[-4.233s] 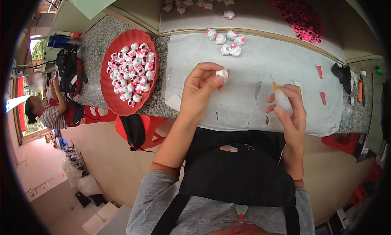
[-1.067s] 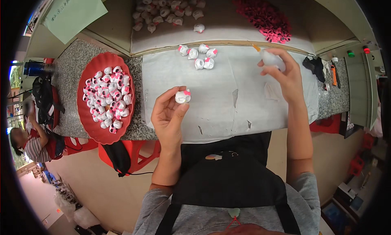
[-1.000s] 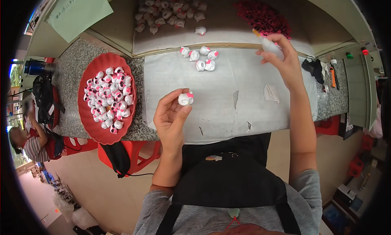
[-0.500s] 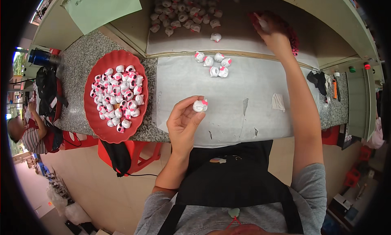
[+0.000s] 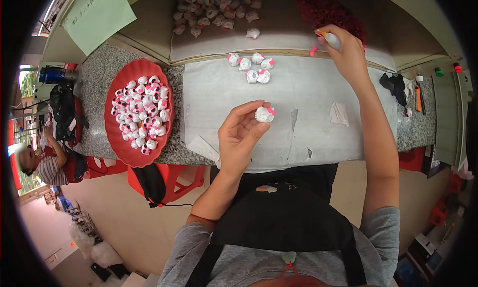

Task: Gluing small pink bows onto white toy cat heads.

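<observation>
My left hand [image 5: 239, 132] pinches a small white cat-head figure [image 5: 264, 114] with a pink bow, between thumb and fingers above the paper-covered worktop. My right hand [image 5: 347, 55] is closed around a small white squeeze bottle [image 5: 332, 41] with a yellow-orange tip, at the shelf's front edge. Just behind that hand lies a heap of dark pink pieces [image 5: 338, 15]. One pink piece [image 5: 313, 50] shows below the bottle's tip; whether it touches anything there I cannot tell. Several white heads with pink bows [image 5: 252, 76] sit on the paper between my hands and the shelf.
On the left stands a red scalloped tray [image 5: 114, 137] full of similar heads. More white heads [image 5: 211, 12] are piled on the shelf. A crumpled white cloth [image 5: 339, 114] lies right of the middle. A red stool [image 5: 184, 180] stands below the worktop; another person [image 5: 45, 162] sits far left.
My right hand has drawn back from the pink heap toward me, with the bottle now plainly visible. My left hand, still pinching the cat head, has moved right and slightly away from me.
</observation>
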`<state>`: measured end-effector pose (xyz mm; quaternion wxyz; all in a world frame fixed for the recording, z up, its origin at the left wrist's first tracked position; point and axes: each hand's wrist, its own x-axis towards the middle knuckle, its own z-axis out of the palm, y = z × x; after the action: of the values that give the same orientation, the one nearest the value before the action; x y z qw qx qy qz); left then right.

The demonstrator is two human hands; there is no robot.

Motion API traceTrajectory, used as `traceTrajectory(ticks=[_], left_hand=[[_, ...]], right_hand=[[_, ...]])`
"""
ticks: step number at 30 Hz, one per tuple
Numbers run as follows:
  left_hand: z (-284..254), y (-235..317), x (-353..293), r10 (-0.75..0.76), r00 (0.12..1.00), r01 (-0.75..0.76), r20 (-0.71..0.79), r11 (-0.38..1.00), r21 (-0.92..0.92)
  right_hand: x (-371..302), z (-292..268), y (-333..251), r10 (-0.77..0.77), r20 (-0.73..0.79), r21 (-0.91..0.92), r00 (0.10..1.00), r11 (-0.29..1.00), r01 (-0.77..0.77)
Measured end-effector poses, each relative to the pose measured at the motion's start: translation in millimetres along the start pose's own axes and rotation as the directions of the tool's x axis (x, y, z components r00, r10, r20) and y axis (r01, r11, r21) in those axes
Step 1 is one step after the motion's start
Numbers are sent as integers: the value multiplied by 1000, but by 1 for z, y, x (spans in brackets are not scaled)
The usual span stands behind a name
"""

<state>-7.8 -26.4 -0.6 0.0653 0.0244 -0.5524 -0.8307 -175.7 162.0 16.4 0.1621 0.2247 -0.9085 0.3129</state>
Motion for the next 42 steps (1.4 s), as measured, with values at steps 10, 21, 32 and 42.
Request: traceTrajectory(ticks=[10, 21, 32, 42], left_hand=[[8, -3, -2, -3, 997, 2, -76, 1000, -20], [6, -7, -8, 134, 991, -133, 15, 960, 248], [0, -2, -13, 191, 964, -247, 184, 900, 359], [0, -3, -16, -65, 991, 85, 114, 980, -182]], right_hand=[[-57, -26, -50, 310, 225, 668, 924, 641, -377], [-112, 2, -100, 272, 449, 855, 851, 146, -498], [-117, 15, -103, 277, 383, 861, 881, 238, -449], [-116, 10, -105, 167, 432, 854, 886, 239, -462]])
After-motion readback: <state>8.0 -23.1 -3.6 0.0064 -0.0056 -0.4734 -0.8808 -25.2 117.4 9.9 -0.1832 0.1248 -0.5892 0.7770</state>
